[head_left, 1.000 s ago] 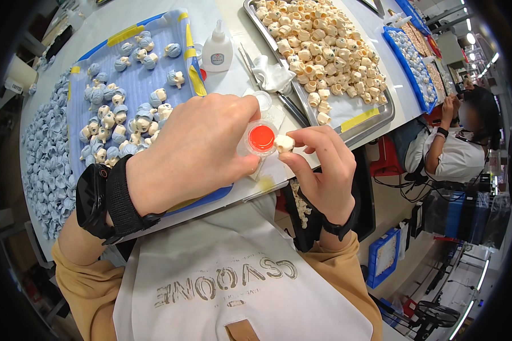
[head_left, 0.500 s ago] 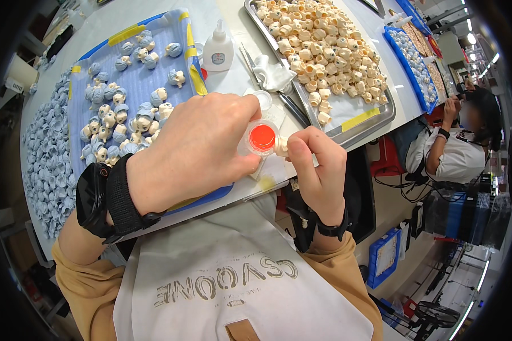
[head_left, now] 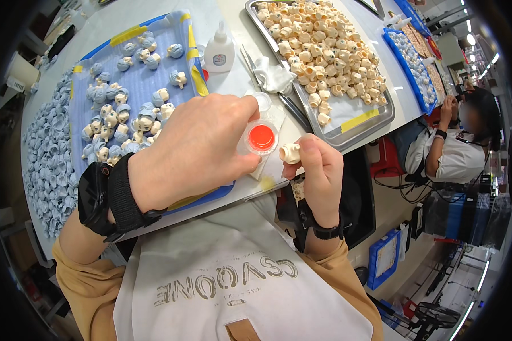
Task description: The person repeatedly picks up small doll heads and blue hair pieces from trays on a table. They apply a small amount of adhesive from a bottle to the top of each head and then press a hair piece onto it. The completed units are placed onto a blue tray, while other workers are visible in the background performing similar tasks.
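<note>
My left hand [head_left: 196, 142] curves its thumb and forefinger round a small clear pot [head_left: 261, 137] with bright red-orange contents. The hand hides part of the pot's left side. In my right hand [head_left: 318, 176] a small cream-coloured hollow doll-head piece [head_left: 289, 153] is pinched between thumb and fingers. That piece is just right of the pot, apart from it. Beyond the pot lies a round clear lid [head_left: 261, 102]. Left of my left hand, a blue-lined tray [head_left: 148, 79] carries several doll heads with pale blue tops [head_left: 176, 78].
Cream head pieces [head_left: 324, 51] fill a metal tray [head_left: 370, 120] at the far right. Pale blue caps [head_left: 48, 165] are heaped at the left. A white squeeze bottle [head_left: 219, 50], tweezers [head_left: 247, 59], crumpled white tissue [head_left: 272, 75] and a dark-handled tool [head_left: 294, 111] lie between the trays. A co-worker [head_left: 455, 142] sits at the right.
My right hand has drawn the cream head piece away from the pot's rim, slightly right and down, and turned it. My left hand and the pot have hardly moved.
</note>
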{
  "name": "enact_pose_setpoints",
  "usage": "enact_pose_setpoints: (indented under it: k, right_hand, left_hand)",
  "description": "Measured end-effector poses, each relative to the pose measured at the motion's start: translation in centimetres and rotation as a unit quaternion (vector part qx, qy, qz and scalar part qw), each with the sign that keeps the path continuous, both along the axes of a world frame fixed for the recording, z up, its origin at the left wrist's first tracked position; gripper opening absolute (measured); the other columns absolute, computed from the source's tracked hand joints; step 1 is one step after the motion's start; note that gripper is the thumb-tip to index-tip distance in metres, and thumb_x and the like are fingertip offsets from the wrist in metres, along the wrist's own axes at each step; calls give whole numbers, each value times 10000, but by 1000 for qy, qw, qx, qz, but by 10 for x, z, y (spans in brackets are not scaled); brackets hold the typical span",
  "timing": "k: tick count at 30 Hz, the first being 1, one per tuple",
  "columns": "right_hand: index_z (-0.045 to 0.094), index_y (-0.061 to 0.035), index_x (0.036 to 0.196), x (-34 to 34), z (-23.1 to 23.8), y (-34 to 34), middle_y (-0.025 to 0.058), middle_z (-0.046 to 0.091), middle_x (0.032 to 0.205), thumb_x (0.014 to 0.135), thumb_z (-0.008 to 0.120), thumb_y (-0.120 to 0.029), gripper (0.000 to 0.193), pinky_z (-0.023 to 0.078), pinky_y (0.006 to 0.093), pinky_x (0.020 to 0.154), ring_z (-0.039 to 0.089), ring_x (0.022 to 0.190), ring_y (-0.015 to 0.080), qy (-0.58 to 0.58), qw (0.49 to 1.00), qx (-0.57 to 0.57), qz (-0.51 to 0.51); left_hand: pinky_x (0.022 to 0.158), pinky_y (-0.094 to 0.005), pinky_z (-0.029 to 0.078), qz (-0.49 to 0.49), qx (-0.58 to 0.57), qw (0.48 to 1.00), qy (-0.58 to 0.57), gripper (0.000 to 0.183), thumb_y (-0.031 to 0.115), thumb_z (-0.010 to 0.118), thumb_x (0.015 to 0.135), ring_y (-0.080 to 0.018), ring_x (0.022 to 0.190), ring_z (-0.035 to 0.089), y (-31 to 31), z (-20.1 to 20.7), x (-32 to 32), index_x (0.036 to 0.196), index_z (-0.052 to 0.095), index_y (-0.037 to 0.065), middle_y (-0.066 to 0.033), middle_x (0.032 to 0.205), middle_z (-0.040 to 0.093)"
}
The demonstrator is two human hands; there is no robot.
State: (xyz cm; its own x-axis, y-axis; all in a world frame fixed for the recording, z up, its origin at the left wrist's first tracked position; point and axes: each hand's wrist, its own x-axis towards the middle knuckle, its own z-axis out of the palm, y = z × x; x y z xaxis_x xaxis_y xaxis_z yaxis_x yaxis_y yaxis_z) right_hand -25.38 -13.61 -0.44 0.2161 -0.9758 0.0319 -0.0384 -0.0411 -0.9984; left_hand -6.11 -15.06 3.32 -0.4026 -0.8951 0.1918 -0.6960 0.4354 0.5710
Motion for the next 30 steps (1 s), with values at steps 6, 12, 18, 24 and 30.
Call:
enact_pose_setpoints:
  k: [6, 12, 18, 24, 30]
  right_hand:
    - [548, 24, 867, -9, -2, 7, 34, 577, 740, 927, 480, -180, 223, 449, 191, 569, 533, 627, 53, -122, 992, 10, 24]
    - [514, 46, 932, -13, 9, 23, 100, 558, 855, 881, 544, -161, 215, 444, 226, 646, 544, 724, 116, -165, 980, -95, 53]
    - [554, 43, 960, 16, 15, 41, 139, 600, 884, 700, 751, -84, 350, 439, 293, 717, 565, 793, 197, -228, 948, -92, 201]
    - [548, 34, 978, 38, 25, 50, 136, 603, 897, 693, 739, -21, 347, 444, 304, 742, 568, 820, 199, -222, 939, -76, 252]
    - [545, 34, 989, 45, 28, 54, 139, 607, 903, 691, 721, 5, 346, 437, 299, 758, 568, 827, 197, -203, 947, -59, 241]
  left_hand:
    - [541, -345, 444, -7, 14, 1000, -18, 325, 161, 704, 637, -271, 615, 579, 1, 3, 3, 878, 556, 1, -142, 659, 562]
    - [536, -245, 405, 42, 231, 942, 241, 412, 43, 488, 675, -108, 663, 498, 39, 39, 27, 1080, 419, 6, -48, 748, 451]
    - [482, -242, 408, 65, 551, 651, 519, 362, 209, 513, 836, -142, 518, 505, 119, 33, 45, 1097, 436, -31, -164, 897, 548]
    - [546, -237, 421, 37, 438, 608, 661, 456, 211, 503, 825, -132, 578, 516, 135, -3, 45, 1184, 419, -59, -181, 947, 551]
    - [530, -227, 418, 48, 419, 615, 667, 465, 244, 487, 850, -119, 576, 515, 138, -6, 52, 1207, 427, -48, -172, 929, 566]
